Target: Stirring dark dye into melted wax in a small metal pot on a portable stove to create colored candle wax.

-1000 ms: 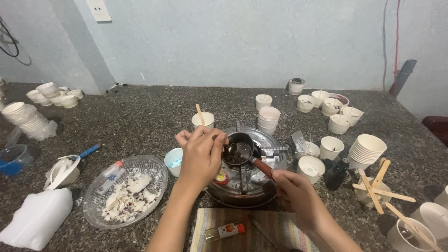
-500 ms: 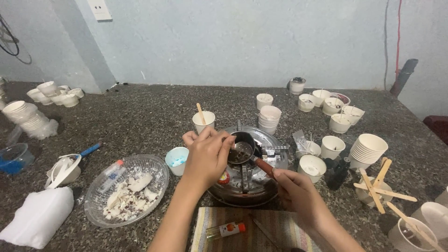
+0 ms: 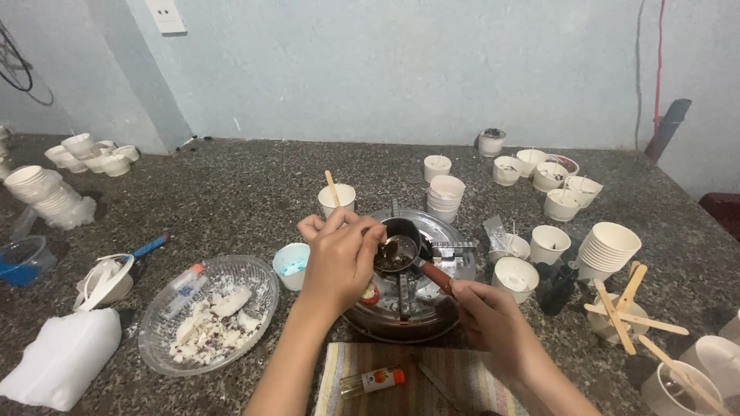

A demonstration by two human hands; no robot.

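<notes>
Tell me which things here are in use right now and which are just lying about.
In use:
left hand, fingers over the small dark pot
right hand on the pot's red handle
round metal stove under the pot

Lying about:
glass dish of white chunks
stacked paper cups
wooden sticks
small bottle on striped cloth

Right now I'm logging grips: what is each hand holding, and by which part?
Right hand holds the small pot by its red-brown handle's end. Left hand pinches something over the pot; what it is cannot be told.
</notes>
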